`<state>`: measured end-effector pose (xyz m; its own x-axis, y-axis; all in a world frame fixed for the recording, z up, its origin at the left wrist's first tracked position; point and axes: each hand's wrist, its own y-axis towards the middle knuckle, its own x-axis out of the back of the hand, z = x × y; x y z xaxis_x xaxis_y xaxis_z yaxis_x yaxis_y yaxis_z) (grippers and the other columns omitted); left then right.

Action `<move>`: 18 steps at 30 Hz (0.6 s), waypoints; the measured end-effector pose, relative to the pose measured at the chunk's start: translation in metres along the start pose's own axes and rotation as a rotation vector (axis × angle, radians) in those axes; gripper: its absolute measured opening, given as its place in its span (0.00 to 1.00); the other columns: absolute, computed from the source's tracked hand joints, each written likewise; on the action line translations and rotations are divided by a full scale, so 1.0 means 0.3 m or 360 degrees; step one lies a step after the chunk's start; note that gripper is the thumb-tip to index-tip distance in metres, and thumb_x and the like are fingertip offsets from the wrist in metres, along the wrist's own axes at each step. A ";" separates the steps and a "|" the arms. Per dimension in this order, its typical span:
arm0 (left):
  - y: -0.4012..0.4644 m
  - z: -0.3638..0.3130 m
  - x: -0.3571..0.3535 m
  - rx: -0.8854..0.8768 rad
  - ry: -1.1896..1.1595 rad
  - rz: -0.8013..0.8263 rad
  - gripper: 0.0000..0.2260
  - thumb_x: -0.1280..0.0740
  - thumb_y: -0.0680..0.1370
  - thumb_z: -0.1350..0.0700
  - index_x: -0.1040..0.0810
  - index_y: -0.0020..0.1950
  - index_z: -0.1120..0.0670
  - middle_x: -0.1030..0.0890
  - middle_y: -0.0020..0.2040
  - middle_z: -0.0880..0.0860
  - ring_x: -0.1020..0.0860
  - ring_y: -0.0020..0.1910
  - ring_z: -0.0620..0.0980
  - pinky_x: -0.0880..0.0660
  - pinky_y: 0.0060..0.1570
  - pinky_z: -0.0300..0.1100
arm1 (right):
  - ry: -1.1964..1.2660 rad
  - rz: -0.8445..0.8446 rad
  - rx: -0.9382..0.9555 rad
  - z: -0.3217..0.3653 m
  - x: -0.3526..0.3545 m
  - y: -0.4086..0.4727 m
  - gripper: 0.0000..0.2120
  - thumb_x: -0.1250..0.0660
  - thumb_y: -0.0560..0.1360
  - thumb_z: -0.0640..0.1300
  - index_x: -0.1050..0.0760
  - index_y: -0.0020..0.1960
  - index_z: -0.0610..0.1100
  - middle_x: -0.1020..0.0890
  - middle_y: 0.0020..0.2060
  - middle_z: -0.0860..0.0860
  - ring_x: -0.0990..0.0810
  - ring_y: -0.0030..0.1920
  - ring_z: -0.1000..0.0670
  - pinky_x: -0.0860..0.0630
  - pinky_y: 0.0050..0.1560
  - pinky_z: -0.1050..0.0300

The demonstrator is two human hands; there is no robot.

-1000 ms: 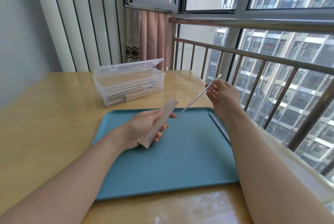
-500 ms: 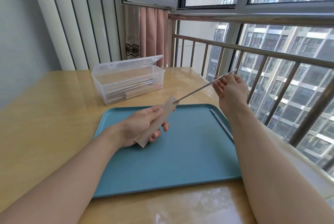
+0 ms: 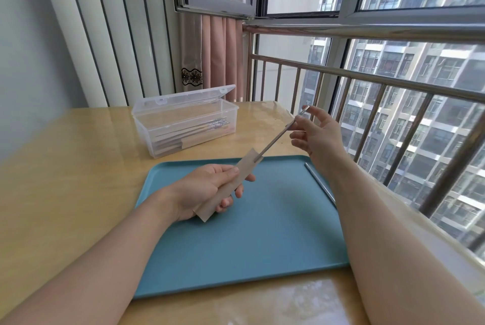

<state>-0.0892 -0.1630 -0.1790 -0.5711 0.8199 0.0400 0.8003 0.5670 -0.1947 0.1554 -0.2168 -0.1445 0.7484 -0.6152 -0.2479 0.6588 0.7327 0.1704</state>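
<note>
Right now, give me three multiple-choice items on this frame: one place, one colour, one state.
1. Where does the loose metal rod lie?
A. Along the right side of the tray
B. On the windowsill
C. On the floor

2. What colour is the tray?
A. Red
B. Blue
C. White

3. How is the lid of the clear box?
A. Shut
B. Open, tipped back
C. Off, lying on the tray

Answers:
1 A: it rests by the tray's right rim, apart from the held rod, which the right hand pinches, tip at the mouth of the paper sleeve in the left hand.
2 B: its whole surface is blue.
3 B: the lid stands up behind the box's open top.
</note>
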 end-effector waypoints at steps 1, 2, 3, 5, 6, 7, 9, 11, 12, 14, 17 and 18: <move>0.000 -0.002 0.001 0.0001 -0.0018 -0.0009 0.17 0.45 0.86 0.51 0.20 0.62 0.57 0.24 0.36 0.52 0.32 0.27 0.47 0.31 0.27 0.36 | -0.0072 0.0013 0.0011 0.001 -0.004 -0.004 0.12 0.32 0.80 0.37 0.27 0.61 0.46 0.17 0.36 0.42 0.20 0.31 0.48 0.20 0.32 0.59; 0.000 -0.002 0.002 0.0000 -0.0033 -0.0016 0.17 0.45 0.86 0.51 0.20 0.62 0.57 0.24 0.36 0.52 0.32 0.28 0.47 0.32 0.28 0.37 | -0.0174 0.0016 0.0027 -0.002 -0.004 -0.007 0.11 0.31 0.79 0.39 0.26 0.60 0.46 0.16 0.37 0.42 0.20 0.31 0.48 0.20 0.32 0.58; 0.000 -0.002 0.003 -0.0004 -0.0042 -0.0022 0.17 0.45 0.86 0.51 0.20 0.62 0.57 0.23 0.36 0.52 0.32 0.28 0.47 0.32 0.28 0.37 | -0.0319 0.0019 0.0062 -0.007 -0.003 -0.009 0.09 0.30 0.79 0.41 0.25 0.59 0.45 0.16 0.37 0.42 0.19 0.32 0.48 0.20 0.32 0.57; 0.001 -0.003 0.005 -0.0012 -0.0039 -0.0050 0.17 0.45 0.86 0.50 0.20 0.62 0.57 0.23 0.36 0.52 0.31 0.28 0.47 0.31 0.29 0.38 | -0.0725 0.0028 0.0191 -0.023 -0.003 -0.008 0.09 0.30 0.79 0.46 0.21 0.57 0.42 0.15 0.37 0.44 0.18 0.31 0.49 0.20 0.31 0.55; 0.002 -0.004 0.005 -0.0012 -0.0037 -0.0069 0.17 0.45 0.86 0.50 0.19 0.62 0.56 0.23 0.36 0.52 0.30 0.28 0.47 0.31 0.29 0.38 | -0.0896 0.0031 0.0258 -0.031 -0.007 -0.008 0.10 0.30 0.79 0.48 0.20 0.56 0.42 0.15 0.37 0.46 0.18 0.31 0.50 0.20 0.31 0.54; 0.003 -0.004 0.006 -0.0011 -0.0039 -0.0084 0.17 0.45 0.86 0.50 0.19 0.61 0.56 0.23 0.36 0.52 0.30 0.27 0.47 0.31 0.29 0.38 | -0.0982 0.0021 0.0305 -0.038 -0.013 -0.007 0.13 0.30 0.79 0.49 0.21 0.58 0.42 0.15 0.38 0.46 0.17 0.32 0.50 0.19 0.31 0.53; 0.005 -0.003 0.008 -0.0012 -0.0044 -0.0088 0.17 0.45 0.86 0.50 0.19 0.62 0.56 0.23 0.36 0.52 0.31 0.27 0.47 0.31 0.29 0.38 | -0.0929 -0.0014 0.0312 -0.046 -0.022 -0.008 0.21 0.30 0.79 0.50 0.28 0.68 0.45 0.16 0.45 0.48 0.15 0.37 0.49 0.18 0.32 0.53; 0.004 -0.003 0.008 -0.0014 -0.0034 -0.0068 0.17 0.45 0.86 0.50 0.20 0.62 0.56 0.23 0.36 0.52 0.31 0.27 0.47 0.31 0.28 0.38 | -0.0768 0.0009 0.0260 -0.047 -0.026 -0.006 0.27 0.31 0.80 0.48 0.36 0.76 0.46 0.19 0.51 0.51 0.15 0.42 0.47 0.16 0.36 0.53; 0.003 -0.003 0.007 -0.0013 -0.0025 -0.0056 0.17 0.45 0.86 0.50 0.20 0.62 0.56 0.23 0.36 0.52 0.31 0.27 0.47 0.31 0.27 0.38 | -0.0692 0.0032 0.0235 -0.047 -0.025 -0.004 0.27 0.31 0.80 0.46 0.36 0.76 0.46 0.20 0.53 0.52 0.15 0.44 0.47 0.16 0.38 0.53; 0.002 -0.004 0.005 -0.0012 -0.0008 -0.0040 0.17 0.45 0.86 0.50 0.20 0.62 0.56 0.23 0.36 0.52 0.31 0.27 0.47 0.30 0.27 0.37 | -0.0532 0.0057 0.0188 -0.044 -0.022 0.000 0.24 0.31 0.80 0.44 0.32 0.74 0.44 0.19 0.55 0.50 0.15 0.46 0.47 0.16 0.40 0.54; 0.005 -0.003 0.007 -0.0017 -0.0026 -0.0051 0.17 0.45 0.86 0.50 0.20 0.62 0.56 0.23 0.36 0.52 0.31 0.27 0.47 0.31 0.28 0.38 | -0.0406 0.0118 0.0122 -0.032 -0.023 -0.003 0.15 0.31 0.80 0.44 0.24 0.66 0.43 0.17 0.55 0.44 0.15 0.46 0.48 0.18 0.41 0.57; 0.006 -0.003 0.008 -0.0019 -0.0029 -0.0058 0.17 0.45 0.86 0.50 0.20 0.62 0.56 0.23 0.36 0.52 0.31 0.27 0.47 0.31 0.28 0.38 | -0.0371 0.0175 0.0092 -0.029 -0.024 -0.007 0.12 0.32 0.80 0.44 0.21 0.62 0.44 0.16 0.55 0.43 0.15 0.46 0.48 0.18 0.41 0.57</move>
<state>-0.0889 -0.1599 -0.1783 -0.6031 0.7972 0.0288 0.7810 0.5975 -0.1817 0.1480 -0.2114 -0.1512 0.8086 -0.5883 0.0004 0.5711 0.7851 0.2398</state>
